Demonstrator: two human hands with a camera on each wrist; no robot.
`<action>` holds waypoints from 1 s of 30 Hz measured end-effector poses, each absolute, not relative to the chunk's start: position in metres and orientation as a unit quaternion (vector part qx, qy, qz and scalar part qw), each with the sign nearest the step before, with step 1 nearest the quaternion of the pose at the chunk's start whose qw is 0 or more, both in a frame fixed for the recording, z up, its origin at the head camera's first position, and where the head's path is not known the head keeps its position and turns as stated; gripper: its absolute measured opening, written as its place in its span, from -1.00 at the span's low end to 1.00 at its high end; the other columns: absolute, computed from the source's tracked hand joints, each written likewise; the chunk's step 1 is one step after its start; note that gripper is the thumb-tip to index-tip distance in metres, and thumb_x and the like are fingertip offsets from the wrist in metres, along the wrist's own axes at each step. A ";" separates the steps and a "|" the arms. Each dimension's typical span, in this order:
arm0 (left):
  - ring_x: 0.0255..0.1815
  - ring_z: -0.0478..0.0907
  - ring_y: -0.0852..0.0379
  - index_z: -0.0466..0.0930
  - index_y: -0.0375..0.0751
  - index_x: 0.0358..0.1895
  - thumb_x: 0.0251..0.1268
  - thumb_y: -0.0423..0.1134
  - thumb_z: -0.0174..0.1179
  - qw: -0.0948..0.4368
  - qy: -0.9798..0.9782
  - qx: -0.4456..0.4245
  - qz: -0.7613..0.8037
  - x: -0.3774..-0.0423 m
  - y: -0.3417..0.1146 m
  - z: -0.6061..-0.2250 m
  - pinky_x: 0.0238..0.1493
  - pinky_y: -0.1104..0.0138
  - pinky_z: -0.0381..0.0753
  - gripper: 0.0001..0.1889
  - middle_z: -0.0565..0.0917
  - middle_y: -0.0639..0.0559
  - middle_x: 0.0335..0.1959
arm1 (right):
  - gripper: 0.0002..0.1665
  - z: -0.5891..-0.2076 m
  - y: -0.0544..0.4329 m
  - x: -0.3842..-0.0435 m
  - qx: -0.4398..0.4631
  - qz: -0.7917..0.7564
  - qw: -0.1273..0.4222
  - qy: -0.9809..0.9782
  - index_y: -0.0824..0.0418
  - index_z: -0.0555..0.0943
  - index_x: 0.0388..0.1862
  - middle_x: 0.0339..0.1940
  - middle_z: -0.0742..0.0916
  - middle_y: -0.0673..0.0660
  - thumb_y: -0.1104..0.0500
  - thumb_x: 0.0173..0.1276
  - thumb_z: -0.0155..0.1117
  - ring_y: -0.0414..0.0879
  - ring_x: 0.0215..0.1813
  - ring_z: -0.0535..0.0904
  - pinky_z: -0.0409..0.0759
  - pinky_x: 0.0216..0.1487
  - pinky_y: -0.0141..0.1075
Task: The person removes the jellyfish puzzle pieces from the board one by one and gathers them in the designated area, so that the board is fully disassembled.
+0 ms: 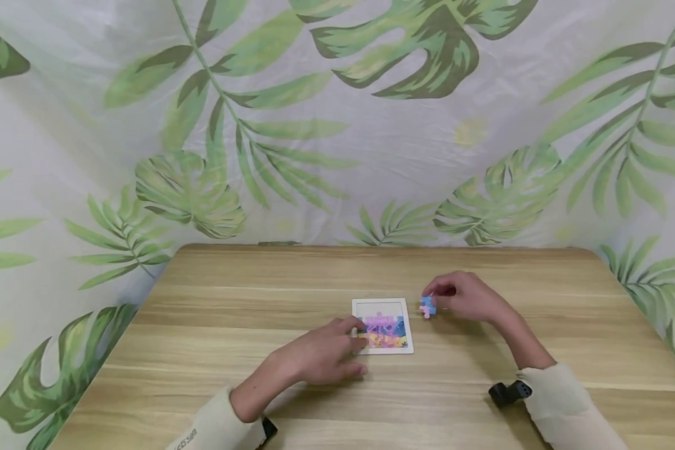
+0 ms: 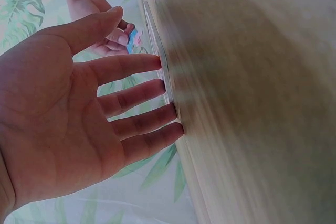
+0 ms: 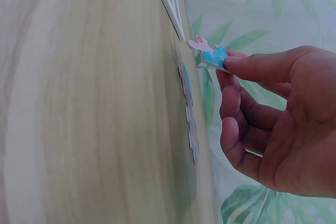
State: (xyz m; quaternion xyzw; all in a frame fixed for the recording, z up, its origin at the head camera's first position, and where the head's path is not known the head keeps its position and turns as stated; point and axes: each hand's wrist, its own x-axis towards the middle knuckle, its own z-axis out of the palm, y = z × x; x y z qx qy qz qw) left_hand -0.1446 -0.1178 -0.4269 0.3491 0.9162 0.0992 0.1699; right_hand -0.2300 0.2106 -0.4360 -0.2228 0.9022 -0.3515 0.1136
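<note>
My right hand (image 1: 465,299) pinches a blue and pink jigsaw piece (image 3: 212,57) between thumb and index finger, held above the table to the right of the puzzle. The white square puzzle tray (image 1: 409,331) lies flat; assembled pieces (image 1: 382,331) in pink, yellow and blue fill its lower part, while its upper part shows bare backing. At the tray's left edge is my left hand (image 1: 329,351), fingers spread and nearly straight, fingertips right at the rim. The left wrist view shows its palm with nothing held in it.
Below my right hand, in the right wrist view, loose jigsaw pieces (image 3: 192,129) lie on the wooden table (image 1: 230,325). A leaf-patterned cloth (image 1: 292,125) hangs behind the table's far edge. A small black device (image 1: 509,394) is strapped at the right wrist.
</note>
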 end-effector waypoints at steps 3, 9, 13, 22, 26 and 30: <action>0.59 0.42 -0.12 0.61 -0.08 0.47 0.60 0.12 0.23 0.172 0.917 0.346 0.097 -0.145 -0.118 -0.428 0.51 0.01 0.56 -0.45 0.42 -0.08 0.60 | -0.82 -0.437 0.216 -0.230 -0.212 -0.349 0.117 0.905 0.16 0.83 -0.03 -0.21 0.83 0.03 0.29 0.51 0.34 -0.11 -0.19 0.58 0.57 -0.16 -0.30; 0.59 0.42 -0.11 0.61 -0.07 0.47 0.60 0.13 0.23 0.173 0.917 0.345 0.097 -0.145 -0.118 -0.428 0.52 0.03 0.55 -0.45 0.42 -0.07 0.60 | -0.80 -0.438 0.230 -0.229 -0.200 -0.335 0.111 0.914 0.17 0.82 -0.04 -0.25 0.78 0.04 0.31 0.50 0.30 -0.09 -0.21 0.55 0.55 -0.18 -0.29; 0.59 0.42 -0.11 0.61 -0.07 0.47 0.60 0.13 0.22 0.174 0.918 0.344 0.096 -0.144 -0.119 -0.428 0.51 0.03 0.57 -0.45 0.42 -0.07 0.60 | -0.79 -0.437 0.240 -0.227 -0.196 -0.330 0.105 0.917 0.17 0.80 -0.04 -0.24 0.76 0.05 0.31 0.50 0.28 -0.09 -0.20 0.54 0.55 -0.16 -0.27; 0.59 0.42 -0.11 0.61 -0.07 0.47 0.61 0.13 0.21 0.176 0.917 0.345 0.092 -0.143 -0.119 -0.429 0.51 0.05 0.56 -0.45 0.41 -0.07 0.61 | -0.82 -0.439 0.263 -0.223 -0.174 -0.337 0.106 0.919 0.18 0.77 -0.01 -0.16 0.75 0.08 0.27 0.52 0.28 -0.08 -0.14 0.54 0.53 -0.14 -0.28; 0.58 0.44 -0.11 0.62 -0.07 0.46 0.61 0.13 0.22 0.175 0.918 0.345 0.088 -0.143 -0.118 -0.428 0.51 0.06 0.57 -0.46 0.42 -0.07 0.60 | -0.82 -0.441 0.271 -0.221 -0.163 -0.340 0.112 0.919 0.19 0.76 0.00 -0.19 0.73 0.08 0.25 0.53 0.29 -0.08 -0.15 0.51 0.50 -0.17 -0.30; 0.57 0.44 -0.11 0.62 -0.06 0.46 0.61 0.13 0.22 0.174 0.918 0.345 0.086 -0.143 -0.119 -0.428 0.50 0.07 0.57 -0.46 0.42 -0.07 0.60 | -0.82 -0.442 0.277 -0.221 -0.161 -0.338 0.115 0.920 0.21 0.76 0.01 -0.19 0.72 0.07 0.24 0.53 0.29 -0.09 -0.15 0.50 0.49 -0.18 -0.32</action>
